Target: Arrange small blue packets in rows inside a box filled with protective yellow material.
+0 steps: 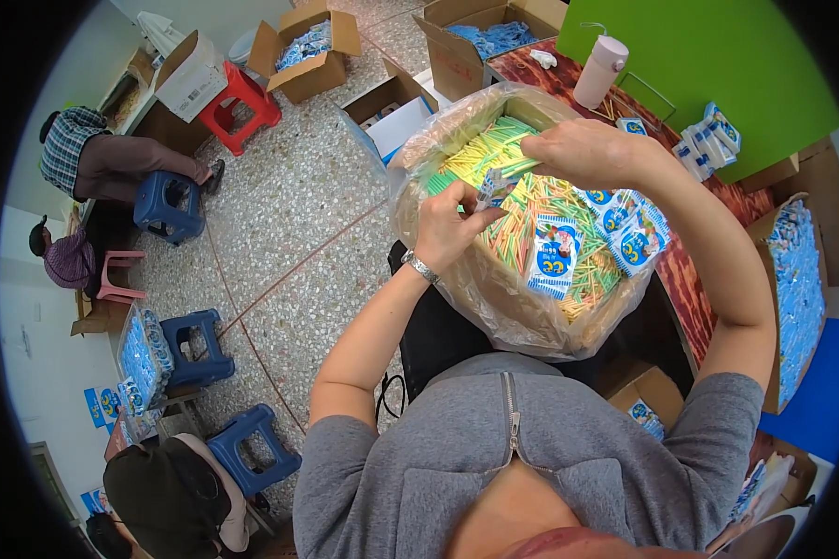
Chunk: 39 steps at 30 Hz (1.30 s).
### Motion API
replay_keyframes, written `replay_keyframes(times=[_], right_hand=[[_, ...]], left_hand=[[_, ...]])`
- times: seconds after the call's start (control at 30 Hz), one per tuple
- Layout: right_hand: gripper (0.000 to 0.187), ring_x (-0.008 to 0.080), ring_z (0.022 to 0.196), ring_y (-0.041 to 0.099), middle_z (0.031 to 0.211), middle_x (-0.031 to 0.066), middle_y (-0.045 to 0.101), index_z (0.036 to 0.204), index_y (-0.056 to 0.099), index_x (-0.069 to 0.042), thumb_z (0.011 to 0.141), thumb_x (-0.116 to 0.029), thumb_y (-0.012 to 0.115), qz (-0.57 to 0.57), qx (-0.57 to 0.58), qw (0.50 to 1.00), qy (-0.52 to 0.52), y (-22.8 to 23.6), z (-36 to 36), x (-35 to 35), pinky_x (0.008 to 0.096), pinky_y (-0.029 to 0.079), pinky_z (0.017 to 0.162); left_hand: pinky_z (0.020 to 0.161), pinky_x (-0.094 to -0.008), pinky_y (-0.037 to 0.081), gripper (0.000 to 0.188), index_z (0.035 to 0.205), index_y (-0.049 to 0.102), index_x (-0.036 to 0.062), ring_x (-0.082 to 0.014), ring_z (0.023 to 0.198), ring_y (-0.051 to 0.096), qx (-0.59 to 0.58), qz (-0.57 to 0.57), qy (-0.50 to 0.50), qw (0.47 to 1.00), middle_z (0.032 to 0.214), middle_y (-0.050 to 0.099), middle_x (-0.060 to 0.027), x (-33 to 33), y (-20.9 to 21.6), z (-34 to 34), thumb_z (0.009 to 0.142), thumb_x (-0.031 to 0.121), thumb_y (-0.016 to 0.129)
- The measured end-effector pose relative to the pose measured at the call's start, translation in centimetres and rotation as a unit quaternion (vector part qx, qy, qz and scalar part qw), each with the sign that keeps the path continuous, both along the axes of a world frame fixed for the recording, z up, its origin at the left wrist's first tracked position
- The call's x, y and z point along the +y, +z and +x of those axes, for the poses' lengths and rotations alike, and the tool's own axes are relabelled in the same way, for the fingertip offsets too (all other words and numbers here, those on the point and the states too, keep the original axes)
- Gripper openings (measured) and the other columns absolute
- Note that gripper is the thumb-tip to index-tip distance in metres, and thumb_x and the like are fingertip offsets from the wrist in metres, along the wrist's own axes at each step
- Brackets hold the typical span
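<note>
Left hand (pixel 446 228), fingertips together: pinching a packet (pixel 490 190) above the plastic-lined carton (pixel 522 326). Right hand (pixel 576 152), nearly closed: gripping thin sticks (pixel 522 169). Risk: sticks spilling, should either grip be slackening.

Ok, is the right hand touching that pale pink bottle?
Apart. The head view shows the right hand above the thin sticks, with a gap between it and the bottle.
</note>
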State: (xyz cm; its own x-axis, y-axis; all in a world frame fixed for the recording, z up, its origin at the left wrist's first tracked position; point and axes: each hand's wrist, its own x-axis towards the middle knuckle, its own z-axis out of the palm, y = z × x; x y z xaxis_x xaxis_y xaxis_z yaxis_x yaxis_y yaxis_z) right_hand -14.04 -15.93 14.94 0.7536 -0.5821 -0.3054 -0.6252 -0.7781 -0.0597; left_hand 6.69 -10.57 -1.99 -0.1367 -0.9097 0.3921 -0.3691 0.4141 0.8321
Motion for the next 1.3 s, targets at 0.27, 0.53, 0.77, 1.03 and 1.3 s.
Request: replay_keyframes(times=[0.27,0.53,0.77,1.03,1.3], right_hand=[[0.021,0.0359,0.082,0.066,0.082,0.0181,0.066,0.094,0.054,-0.001,0.092,-0.021,0.058,-0.008,0.102,0.994,-0.032,1.2,0.5,0.2,0.0468,0.051,0.070],[0.026,0.0352,0.088,0.066,0.091,0.0190,0.066,0.100,0.057,0.000,0.088,-0.022,0.064,0.007,0.162,0.983,-0.088,1.3,2.0,1.2,0.0452,0.052,0.074],[0.071,0.0359,0.105,0.058,0.115,0.0174,0.057,0.139,0.037,-0.006,0.080,-0.021,0.073,-0.052,-0.084,0.995,-0.023,-2.7,-3.0,1.6,0.0441,0.049,0.087],[0.067,0.0355,0.103,0.060,0.115,0.0181,0.060,0.139,0.042,-0.011,0.080,-0.017,0.073,-0.070,-0.255,0.963,-0.049,-5.9,-5.7,3.2,0.0450,0.049,0.085],[0.037,0.0332,0.094,0.063,0.097,0.0143,0.067,0.118,0.058,-0.013,0.083,-0.017,0.067,-0.050,-0.139,0.920,-0.363,-12.2,-13.7,3.2,0.0459,0.049,0.077]], left_hand=[[0.052,-0.0313,0.048,0.036,0.074,0.057,0.0044,-0.0190,0.055,0.061,-0.044,-0.036,0.011,0.998,0.064,0.061,-0.0075,0.4,1.5,-0.7,0.066,0.024,0.087],[0.060,-0.0361,0.049,0.034,0.080,0.058,0.0035,-0.0252,0.065,0.061,-0.098,-0.109,-0.017,0.989,0.070,0.061,-0.0094,-0.2,1.6,-1.9,0.068,0.021,0.084],[0.060,-0.0380,0.048,0.033,0.080,0.057,0.0012,-0.0295,0.067,0.061,-0.081,-0.091,-0.047,0.991,0.071,0.060,-0.0123,-1.1,1.1,-3.6,0.069,0.019,0.083],[0.071,-0.0426,0.051,0.030,0.089,0.062,0.0005,-0.0326,0.079,0.063,-0.109,-0.110,-0.110,0.982,0.079,0.065,-0.0141,-1.6,1.5,-6.3,0.071,0.015,0.081],[0.074,-0.0396,0.051,0.021,0.094,0.071,0.0068,-0.0292,0.085,0.062,-0.126,-0.054,-0.175,0.975,0.090,0.066,-0.0111,-0.5,-0.2,-6.5,0.077,0.019,0.075]])
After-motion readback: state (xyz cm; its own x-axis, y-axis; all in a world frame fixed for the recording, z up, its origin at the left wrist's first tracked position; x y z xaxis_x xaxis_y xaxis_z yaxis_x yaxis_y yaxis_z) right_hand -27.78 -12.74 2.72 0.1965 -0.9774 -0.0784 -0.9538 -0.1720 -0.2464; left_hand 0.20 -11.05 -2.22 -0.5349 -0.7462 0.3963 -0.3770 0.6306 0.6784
